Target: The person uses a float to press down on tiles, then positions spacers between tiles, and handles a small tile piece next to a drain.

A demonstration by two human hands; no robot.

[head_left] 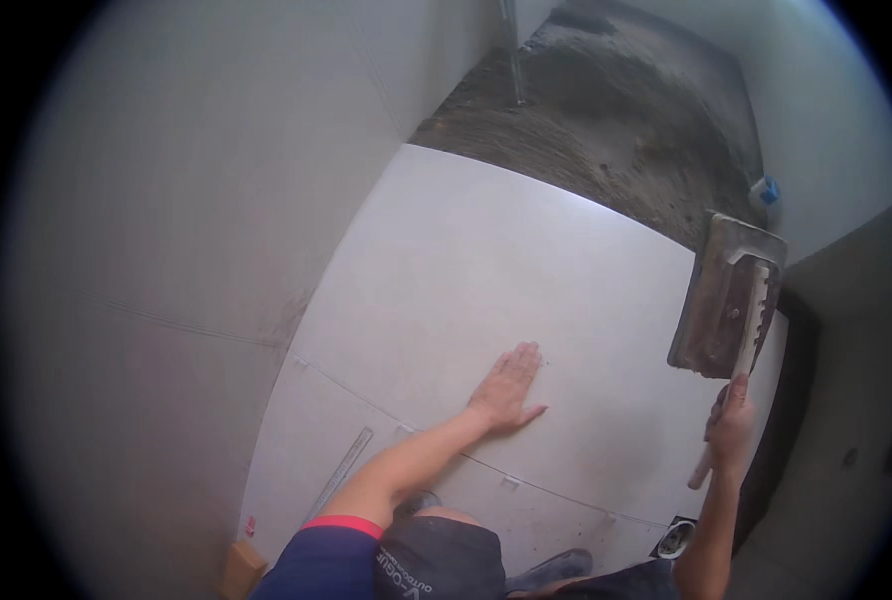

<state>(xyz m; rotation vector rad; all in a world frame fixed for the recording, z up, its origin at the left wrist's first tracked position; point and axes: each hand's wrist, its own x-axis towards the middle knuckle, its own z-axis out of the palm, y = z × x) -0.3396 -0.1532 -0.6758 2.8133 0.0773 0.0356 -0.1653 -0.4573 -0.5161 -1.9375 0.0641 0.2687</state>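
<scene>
A large pale floor tile (486, 240) spreads out in front of me. My left hand (507, 386) lies flat near its middle, palm down, fingers stretched out and thumb apart. At the right side, my right hand (731, 424) is wrapped round the handle of a float (711, 310). The float has a brown, worn rectangular plate and a long pale handle with a notched edge. Its plate hangs over the tile's right edge; whether it touches the tile I cannot tell.
Grey mortar (606, 120) covers the floor beyond the far edge. Small clips (511, 483) sit along the near joint, and a metal strip (344, 470) lies on the near tile. A round drain-like fitting (675, 538) is at the lower right. A tall wall (166, 250) rises at left.
</scene>
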